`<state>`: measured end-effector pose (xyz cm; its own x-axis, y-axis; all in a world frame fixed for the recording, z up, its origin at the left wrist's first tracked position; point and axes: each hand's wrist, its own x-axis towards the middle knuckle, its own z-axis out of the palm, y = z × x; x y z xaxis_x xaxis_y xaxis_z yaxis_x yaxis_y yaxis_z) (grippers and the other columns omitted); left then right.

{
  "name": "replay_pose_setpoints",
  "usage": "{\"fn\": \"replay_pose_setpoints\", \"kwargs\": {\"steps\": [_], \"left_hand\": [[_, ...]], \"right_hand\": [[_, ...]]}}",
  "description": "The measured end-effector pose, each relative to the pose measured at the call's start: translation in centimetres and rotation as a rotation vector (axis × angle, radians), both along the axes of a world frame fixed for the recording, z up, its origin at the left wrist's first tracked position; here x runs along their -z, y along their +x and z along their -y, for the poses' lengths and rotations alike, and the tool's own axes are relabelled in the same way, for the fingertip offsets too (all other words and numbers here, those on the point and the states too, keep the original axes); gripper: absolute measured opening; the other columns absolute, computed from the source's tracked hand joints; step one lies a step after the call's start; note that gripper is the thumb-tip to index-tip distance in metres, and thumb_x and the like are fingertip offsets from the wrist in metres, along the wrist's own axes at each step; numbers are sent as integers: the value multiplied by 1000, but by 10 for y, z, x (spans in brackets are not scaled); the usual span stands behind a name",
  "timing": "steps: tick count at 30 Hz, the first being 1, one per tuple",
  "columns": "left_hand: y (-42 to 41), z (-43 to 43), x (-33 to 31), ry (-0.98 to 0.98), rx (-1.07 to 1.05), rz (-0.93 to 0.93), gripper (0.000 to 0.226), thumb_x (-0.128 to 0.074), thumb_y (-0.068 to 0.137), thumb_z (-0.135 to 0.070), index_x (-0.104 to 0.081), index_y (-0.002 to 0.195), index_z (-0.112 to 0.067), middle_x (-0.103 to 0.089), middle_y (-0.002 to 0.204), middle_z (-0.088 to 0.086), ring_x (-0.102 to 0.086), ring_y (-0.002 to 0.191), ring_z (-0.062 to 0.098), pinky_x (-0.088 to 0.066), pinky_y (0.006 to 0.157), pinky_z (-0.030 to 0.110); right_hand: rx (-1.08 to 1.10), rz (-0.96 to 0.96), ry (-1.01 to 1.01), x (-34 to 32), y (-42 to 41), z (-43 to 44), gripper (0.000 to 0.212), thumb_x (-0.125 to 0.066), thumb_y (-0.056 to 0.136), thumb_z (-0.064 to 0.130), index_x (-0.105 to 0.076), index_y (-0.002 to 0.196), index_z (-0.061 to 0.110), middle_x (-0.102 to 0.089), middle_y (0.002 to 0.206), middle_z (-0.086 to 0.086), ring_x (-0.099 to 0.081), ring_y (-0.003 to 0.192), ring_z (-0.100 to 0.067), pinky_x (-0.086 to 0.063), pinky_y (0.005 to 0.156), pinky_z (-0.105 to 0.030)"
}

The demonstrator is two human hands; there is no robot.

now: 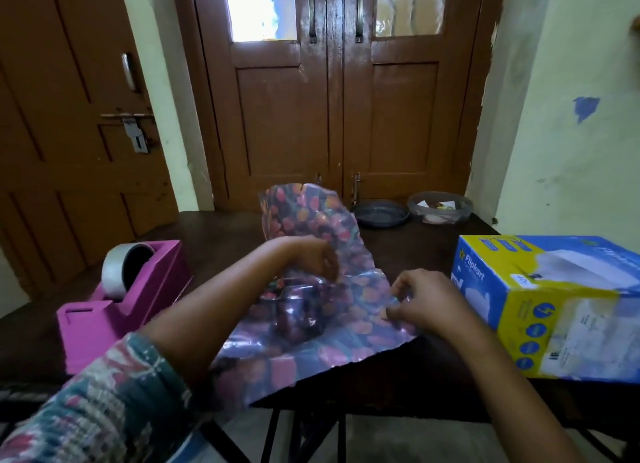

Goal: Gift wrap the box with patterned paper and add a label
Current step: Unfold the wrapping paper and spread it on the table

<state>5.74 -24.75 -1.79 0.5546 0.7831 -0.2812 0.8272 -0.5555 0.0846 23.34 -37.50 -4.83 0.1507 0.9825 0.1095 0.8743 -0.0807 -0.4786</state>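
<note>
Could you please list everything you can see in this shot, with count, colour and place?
wrapping paper: one sheet, purple with pink and orange pattern, table centre, far end lifted
tape dispenser: one, pink, holding a grey roll, left
Flipkart box: one, blue and yellow, right
lid: one, dark grey, far edge
container: one, clear, beside the lid
table: one, dark wood
doors: brown, behind
left hand: pinching the paper, patterned sleeve
right hand: pinching the paper's right edge
</note>
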Motion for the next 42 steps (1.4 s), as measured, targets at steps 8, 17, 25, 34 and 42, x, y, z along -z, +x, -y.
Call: {"fn": "replay_pose_setpoints", "kwargs": {"steps": [8,17,25,34,42], "left_hand": [[-76,0,18,-24,-276,-362,65,-67,82,-29,-36,137,-8,-43,136,6,-45,124,25,-37,106,37],[-120,-12,34,970,-235,-365,45,-32,97,-15,-36,142,-12,-23,153,13,-18,142,32,-11,114,51],[-75,13,31,77,-436,-82,54,-47,91,-52,-55,124,-11,-54,131,8,-52,116,27,-42,96,33],[-90,15,66,-25,-301,44,83,-39,79,-75,-5,147,-42,5,158,4,6,145,27,-1,116,51],[-81,-8,85,145,-331,90,67,-21,90,-67,-7,148,-37,-1,158,-2,1,145,18,2,115,46]], "right_hand": [[98,390,-54,-9,-8,19,31,-73,71,40,-61,90,19,-65,101,-3,-60,102,-21,-36,68,-24],[45,577,-183,-5,-15,49,27,-67,77,44,-56,90,22,-62,112,0,-57,109,-17,-39,83,-26],[137,714,-115,-14,-25,74,47,-45,87,60,-55,115,23,-56,121,1,-53,114,-15,-32,74,-22],[-416,248,-252,9,-57,-34,62,-35,96,46,-11,149,22,-7,157,-1,-7,144,-20,-12,114,-37],[-256,331,-249,50,-39,-101,68,-22,93,59,-4,149,24,5,157,-4,4,144,-23,1,114,-43]]}}
